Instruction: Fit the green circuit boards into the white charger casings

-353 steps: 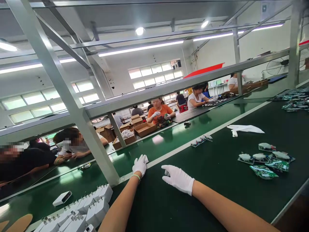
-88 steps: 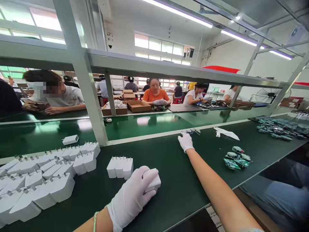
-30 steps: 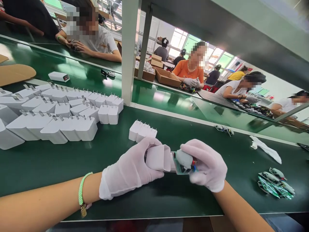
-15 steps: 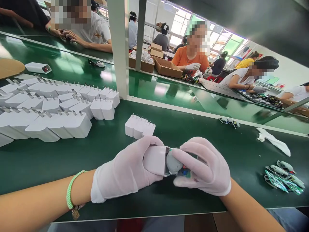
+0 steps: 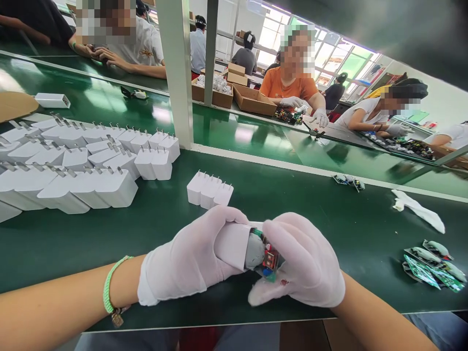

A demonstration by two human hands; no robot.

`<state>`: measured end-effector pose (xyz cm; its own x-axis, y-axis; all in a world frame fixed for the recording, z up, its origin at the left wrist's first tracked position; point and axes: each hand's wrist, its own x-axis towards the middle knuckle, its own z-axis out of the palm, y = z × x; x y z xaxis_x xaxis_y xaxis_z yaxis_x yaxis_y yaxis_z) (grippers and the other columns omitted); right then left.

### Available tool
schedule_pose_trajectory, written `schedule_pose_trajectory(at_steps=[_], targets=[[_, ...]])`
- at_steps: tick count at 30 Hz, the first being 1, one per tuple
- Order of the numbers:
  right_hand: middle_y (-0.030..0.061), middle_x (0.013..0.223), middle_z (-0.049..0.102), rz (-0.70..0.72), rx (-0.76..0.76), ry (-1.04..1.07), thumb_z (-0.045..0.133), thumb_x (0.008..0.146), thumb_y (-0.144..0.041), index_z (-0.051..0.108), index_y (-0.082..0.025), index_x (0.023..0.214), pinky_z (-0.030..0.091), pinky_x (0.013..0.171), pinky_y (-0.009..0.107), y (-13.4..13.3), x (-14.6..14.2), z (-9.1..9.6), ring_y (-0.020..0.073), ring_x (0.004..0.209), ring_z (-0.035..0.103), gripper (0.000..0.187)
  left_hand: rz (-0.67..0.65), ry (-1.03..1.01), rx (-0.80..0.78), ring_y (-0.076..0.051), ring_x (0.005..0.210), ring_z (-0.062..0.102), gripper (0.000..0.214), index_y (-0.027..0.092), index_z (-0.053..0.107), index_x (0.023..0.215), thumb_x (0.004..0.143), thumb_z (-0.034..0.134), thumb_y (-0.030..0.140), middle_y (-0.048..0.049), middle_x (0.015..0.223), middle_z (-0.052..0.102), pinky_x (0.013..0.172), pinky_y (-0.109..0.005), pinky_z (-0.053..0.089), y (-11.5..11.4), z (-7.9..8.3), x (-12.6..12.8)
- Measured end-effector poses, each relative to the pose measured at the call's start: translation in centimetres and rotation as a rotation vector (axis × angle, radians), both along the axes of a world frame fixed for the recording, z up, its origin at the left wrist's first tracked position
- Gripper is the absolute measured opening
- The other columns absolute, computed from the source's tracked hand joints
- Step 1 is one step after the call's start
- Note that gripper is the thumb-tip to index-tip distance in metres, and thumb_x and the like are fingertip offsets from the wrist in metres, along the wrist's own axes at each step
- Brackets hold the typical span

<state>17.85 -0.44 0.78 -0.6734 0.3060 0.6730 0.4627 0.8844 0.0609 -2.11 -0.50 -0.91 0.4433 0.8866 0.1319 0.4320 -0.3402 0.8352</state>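
My gloved left hand [image 5: 190, 258] is wrapped around a white charger housing [image 5: 234, 243], whose open end faces right. From that opening sticks a circuit board [image 5: 269, 257] with a grey lump of filler, a red part and a blue part. My gloved right hand [image 5: 303, 263] curls over the board's outer end, fingers bent round its upper side and the thumb lower down. Its palm side partly hides the board. Just beyond my left hand stand several finished-looking white plug chargers [image 5: 210, 189], prongs up.
Many white chargers [image 5: 87, 187] stand in rows at the left. Circuit boards [image 5: 433, 265] lie at the right, with more boards [image 5: 348, 182] farther back. A white glove-like cloth [image 5: 419, 210] lies near them. A post [image 5: 175, 73] rises beyond; co-workers sit across the green conveyor belt [image 5: 248, 134].
My right hand has turned and shifted its fingers on the board, uncovering the red part. The thumb has moved left and down. Across the belt, a co-worker's hand has moved to the belt's edge.
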Motion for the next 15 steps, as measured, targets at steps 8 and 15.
schedule_pose_trajectory(at_steps=[8, 15], targets=[[0.0042, 0.088, 0.062, 0.071, -0.532, 0.188, 0.057, 0.075, -0.068, 0.009, -0.027, 0.149, 0.052, 0.058, 0.031, -0.6, 0.0, -0.9, 0.0179, 0.062, 0.058, 0.097, -0.028, -0.075, 0.052, -0.010, 0.073, 0.058, 0.050, 0.029, 0.045, 0.106, 0.066, 0.075, 0.028, 0.0067, 0.089, 0.058, 0.067, -0.023, 0.051, -0.2, -0.9, -0.3], [0.0011, 0.096, 0.066, 0.139, -0.691, 0.182, 0.066, 0.068, -0.065, 0.018, -0.028, 0.148, 0.055, 0.066, 0.024, -0.6, 0.2, -0.9, 0.0176, 0.070, 0.066, 0.101, -0.003, -0.091, 0.098, -0.009, 0.069, 0.057, 0.055, 0.029, 0.044, 0.107, 0.063, 0.079, 0.026, 0.0085, 0.084, 0.058, 0.062, -0.020, 0.049, -0.3, -1.0, -0.4]])
